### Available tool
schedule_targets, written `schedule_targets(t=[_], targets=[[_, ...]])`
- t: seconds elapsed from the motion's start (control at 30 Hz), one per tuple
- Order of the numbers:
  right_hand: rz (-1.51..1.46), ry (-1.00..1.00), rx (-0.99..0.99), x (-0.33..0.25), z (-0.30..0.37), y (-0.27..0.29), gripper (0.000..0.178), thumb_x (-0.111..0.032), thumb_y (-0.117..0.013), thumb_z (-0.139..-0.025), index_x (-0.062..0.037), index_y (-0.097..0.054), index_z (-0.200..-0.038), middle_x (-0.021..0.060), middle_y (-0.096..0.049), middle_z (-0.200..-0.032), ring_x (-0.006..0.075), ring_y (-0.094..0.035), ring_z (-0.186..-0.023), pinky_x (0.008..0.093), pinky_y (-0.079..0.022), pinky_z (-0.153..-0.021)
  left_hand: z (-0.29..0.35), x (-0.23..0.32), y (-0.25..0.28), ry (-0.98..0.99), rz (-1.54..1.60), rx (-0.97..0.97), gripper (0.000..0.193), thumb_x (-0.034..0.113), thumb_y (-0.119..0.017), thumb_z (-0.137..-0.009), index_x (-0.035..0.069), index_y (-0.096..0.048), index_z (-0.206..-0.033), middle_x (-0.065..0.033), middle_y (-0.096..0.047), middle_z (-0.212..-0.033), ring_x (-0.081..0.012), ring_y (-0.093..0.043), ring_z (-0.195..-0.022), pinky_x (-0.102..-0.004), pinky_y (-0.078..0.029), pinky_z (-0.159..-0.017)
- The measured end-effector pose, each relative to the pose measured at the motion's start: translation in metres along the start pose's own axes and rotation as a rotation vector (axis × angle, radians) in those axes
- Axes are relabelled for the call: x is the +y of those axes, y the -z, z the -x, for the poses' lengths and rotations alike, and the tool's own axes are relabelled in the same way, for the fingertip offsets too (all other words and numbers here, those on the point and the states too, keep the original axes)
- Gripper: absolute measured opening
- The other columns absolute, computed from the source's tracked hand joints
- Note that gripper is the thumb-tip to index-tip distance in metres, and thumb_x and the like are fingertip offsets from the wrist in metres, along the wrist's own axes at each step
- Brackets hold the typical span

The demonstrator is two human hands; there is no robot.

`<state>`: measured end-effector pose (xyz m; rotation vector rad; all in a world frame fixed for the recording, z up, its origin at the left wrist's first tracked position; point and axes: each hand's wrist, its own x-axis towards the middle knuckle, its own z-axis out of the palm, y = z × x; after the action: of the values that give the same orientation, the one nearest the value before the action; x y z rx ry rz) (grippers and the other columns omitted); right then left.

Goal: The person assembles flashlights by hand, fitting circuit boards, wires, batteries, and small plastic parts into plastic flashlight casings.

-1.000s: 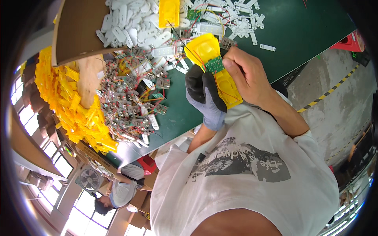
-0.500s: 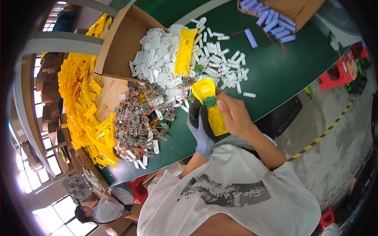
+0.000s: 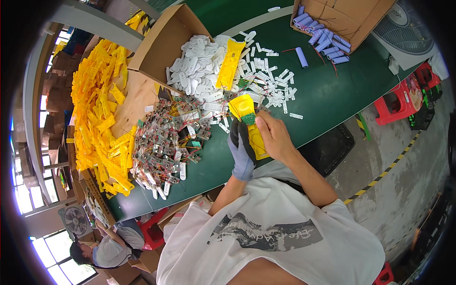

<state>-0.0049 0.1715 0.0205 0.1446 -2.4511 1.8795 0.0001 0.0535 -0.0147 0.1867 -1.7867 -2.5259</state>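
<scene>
Both hands meet over the near edge of the green table (image 3: 327,95), holding one yellow plastic housing (image 3: 248,123) between them. The left hand (image 3: 241,149), in a dark grey glove, is wrapped around the housing's lower left side with fingers closed on it. The bare right hand (image 3: 274,137) grips the same housing from the right, its thumb and fingertips pressed near a small green circuit board (image 3: 249,119) that sits on the upper part of the housing. The housing stands roughly upright, its wider end pointing toward the far side of the table.

Just left of the hands lies a tangled heap of small circuit boards with thin red and yellow wires (image 3: 166,142). Beyond the hands, farther across the table, is a spread of white plastic pieces (image 3: 199,71), and a second yellow housing (image 3: 230,64) rests on top of them. An open cardboard box (image 3: 164,40) stands beside that white pile. At the far left a large pile of yellow housings (image 3: 97,114) runs along the table's edge. On the far right another cardboard box (image 3: 351,19) holds blue cylindrical cells (image 3: 323,38), and one loose blue cell (image 3: 302,57) lies on the green surface near it.

A red stool (image 3: 399,102) stands on the floor to the right, and another person (image 3: 102,249) sits at the lower left
</scene>
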Motion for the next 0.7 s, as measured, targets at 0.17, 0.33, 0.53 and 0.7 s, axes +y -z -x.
schedule_targets(t=[0.17, 0.33, 0.53, 0.7], targets=[[0.041, -0.038, 0.029, 0.003, -0.004, -0.005, 0.034, -0.031, -0.038, -0.101, -0.0024, -0.054, -0.093, 0.0201, -0.057, -0.068, 0.0406, -0.058, -0.066, 0.0462, -0.041, -0.059, -0.002, 0.008, -0.002, 0.03, 0.145, -0.041, 0.027, 0.021, -0.045, -0.101, 0.002, -0.054, -0.118, -0.0048, -0.06, -0.105, -0.0122, -0.058, -0.091, -0.0278, -0.047, -0.08], [-0.226, 0.068, -0.017, 0.002, 0.009, 0.001, 0.032, -0.026, -0.057, -0.092, -0.0037, -0.057, -0.114, 0.0162, -0.065, -0.087, 0.028, -0.066, -0.081, 0.0406, -0.049, -0.072, -0.001, 0.027, -0.008, 0.011, 0.573, -0.085, 0.029, 0.018, -0.046, -0.1, 0.004, -0.046, -0.125, -0.0061, -0.056, -0.113, -0.015, -0.057, -0.103, -0.032, -0.046, -0.09], [-0.15, 0.146, -0.047, -0.006, 0.022, 0.014, 0.059, -0.013, -0.075, -0.076, -0.0029, -0.052, -0.129, 0.0151, -0.064, -0.115, 0.0235, -0.063, -0.104, 0.0338, -0.047, -0.092, 0.007, 0.048, 0.001, -0.015, 0.365, -0.137, 0.032, 0.013, -0.05, -0.097, 0.005, -0.043, -0.127, -0.0079, -0.054, -0.119, -0.0184, -0.055, -0.109, -0.0357, -0.045, -0.095], [-0.044, 0.284, 0.014, 0.008, 0.018, 0.028, 0.05, -0.011, -0.073, -0.075, -0.0036, -0.059, -0.122, 0.0154, -0.066, -0.11, 0.029, -0.066, -0.096, 0.0341, -0.05, -0.085, 0.036, 0.048, 0.017, -0.425, -0.44, 0.24, 0.052, -0.005, -0.06, -0.083, 0.001, -0.041, -0.131, -0.0135, -0.05, -0.124, -0.021, -0.052, -0.113, -0.0344, -0.04, -0.101]])
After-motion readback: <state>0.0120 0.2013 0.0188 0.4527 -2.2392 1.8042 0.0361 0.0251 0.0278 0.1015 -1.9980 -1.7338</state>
